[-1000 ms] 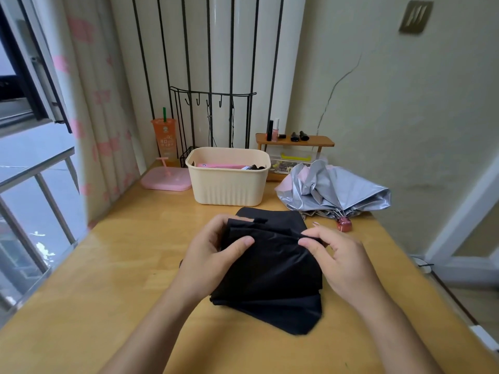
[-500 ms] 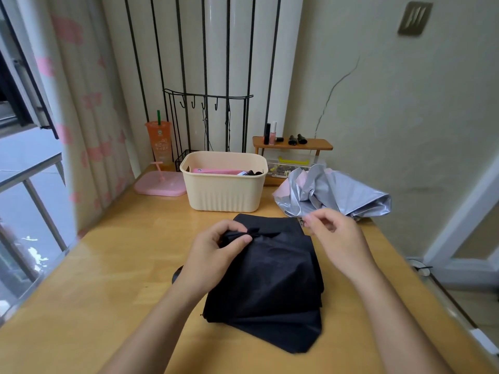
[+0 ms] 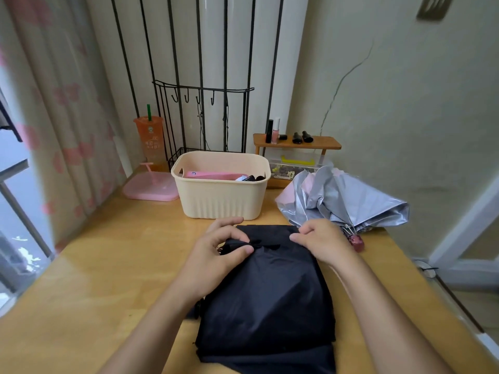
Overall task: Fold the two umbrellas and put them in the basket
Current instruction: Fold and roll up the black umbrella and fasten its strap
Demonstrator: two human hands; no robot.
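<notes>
On the wooden table, the black umbrella lies lengthwise, running from the person toward the basket. The left hand pinches its bunched far end. Whether the right hand, curled at that end, grips cloth is unclear.

The black umbrella lies collapsed on the tabletop, its cloth loosely layered. Its bunched far end sits under the left fingers and beside the right fingers. The cream ribbed basket stands upright just beyond the left fingers, and the silver umbrella, pink-lined, lies crumpled just beyond the right ones.
</notes>
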